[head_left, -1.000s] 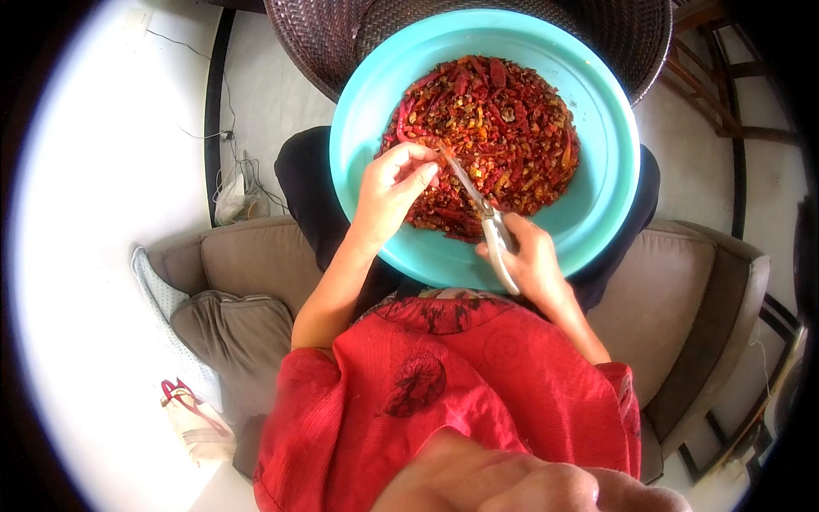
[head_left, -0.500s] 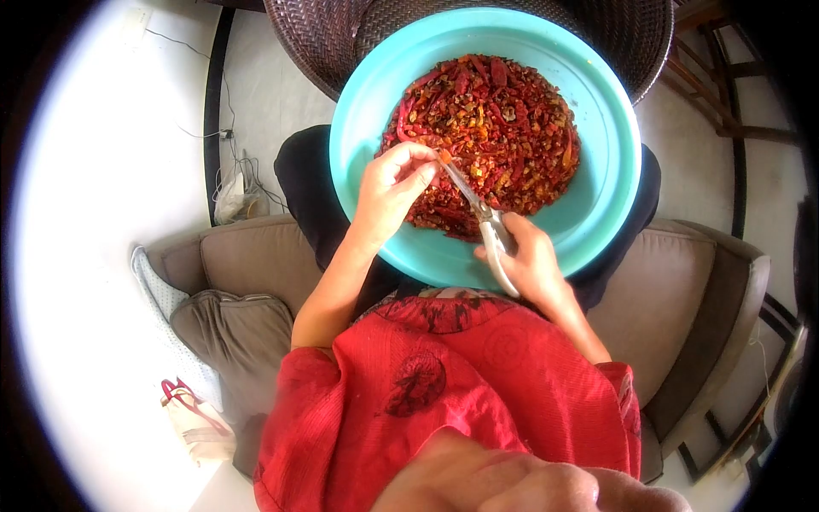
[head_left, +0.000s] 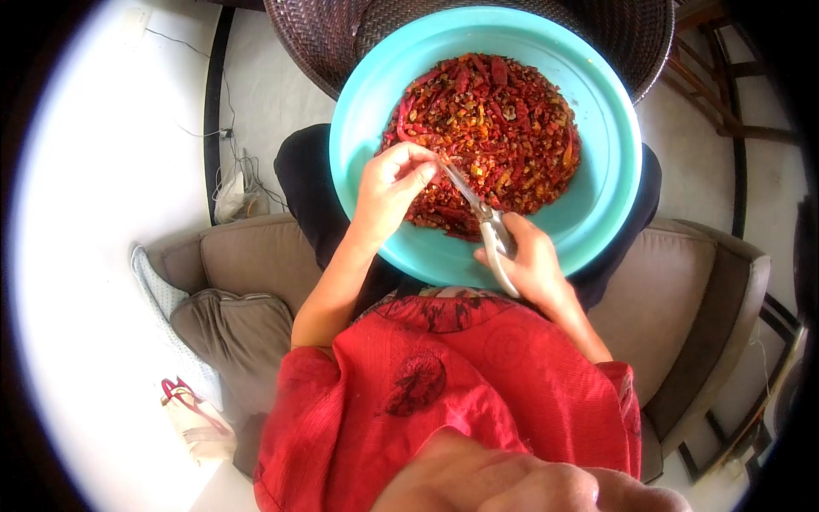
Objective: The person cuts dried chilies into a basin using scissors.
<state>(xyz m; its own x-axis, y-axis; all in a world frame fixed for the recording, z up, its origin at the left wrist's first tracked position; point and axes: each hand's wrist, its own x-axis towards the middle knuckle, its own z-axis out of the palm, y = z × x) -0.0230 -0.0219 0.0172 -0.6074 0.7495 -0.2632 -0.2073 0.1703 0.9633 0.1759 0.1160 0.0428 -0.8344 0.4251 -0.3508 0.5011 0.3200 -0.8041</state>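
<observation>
A turquoise basin (head_left: 610,171) rests over my lap, holding a heap of red and orange dried chili pieces (head_left: 503,119). Above the heap's left part, my left hand (head_left: 394,189) is closed in a pinch; a small bit of red chili shows at its fingertips, against the blade tips. My right hand (head_left: 531,258) is wrapped round the pale handles of the scissors (head_left: 467,189), whose blades point up and left and look nearly closed. The blade tips almost touch my left fingertips.
A dark woven basket (head_left: 320,38) stands behind the basin. Brown sofa seats (head_left: 256,256) lie on both sides of me, with a brown cushion (head_left: 239,328) at left. A cloth bag (head_left: 198,427), cables and a plastic bag (head_left: 232,203) are at left, wooden furniture legs (head_left: 725,77) at upper right.
The scissor blades have moved slightly closer together since a second ago. The orange-red bit seen between the blade tips half a second ago no longer shows there. Both hands are almost unmoved.
</observation>
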